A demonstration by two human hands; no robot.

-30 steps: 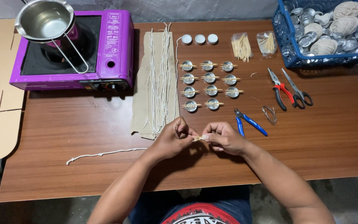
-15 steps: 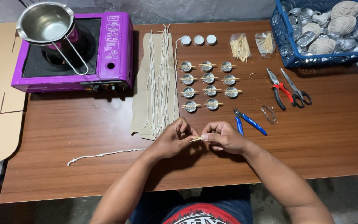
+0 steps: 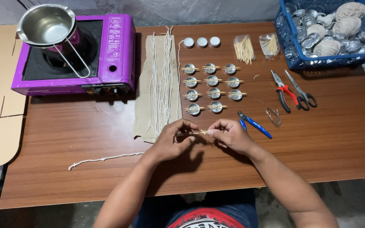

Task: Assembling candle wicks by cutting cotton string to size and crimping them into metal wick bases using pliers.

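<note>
Spanning the whole view, the brown wood-grain tabletop (image 3: 326,139) carries every item noted; positions below are given relative to the purple stove.

Purple stove (image 3: 74,57): portable single-burner type, at the far left of the tabletop. A steel pot (image 3: 47,26) with a wire handle sits on its burner.

Blue basket (image 3: 330,33): at the far end of the tabletop from the stove, holding balls of twine and empty metal cups.

Cardboard strip (image 3: 159,84): just beside the stove, on the basket side, with lengths of white wick laid lengthwise on it.

Metal cups (image 3: 212,89): set in rows beyond the cardboard strip from the stove, each with sticks laid across its rim. Three white discs lie behind them, and two clear bags of sticks (image 3: 254,45) a little further from the stove.

Tools: red-handled pliers (image 3: 283,89) and scissors (image 3: 300,92) lie side by side, well apart from the stove; blue-handled cutters (image 3: 253,124) lie nearer the person.

Loose wick (image 3: 104,159): lies alone in front of the stove, towards the near edge.

Hands: left hand (image 3: 173,141) and right hand (image 3: 232,135) are close together in front of the cardboard strip, fingertips of both pinched on a pair of thin sticks (image 3: 200,132) held level above the tabletop.
</note>
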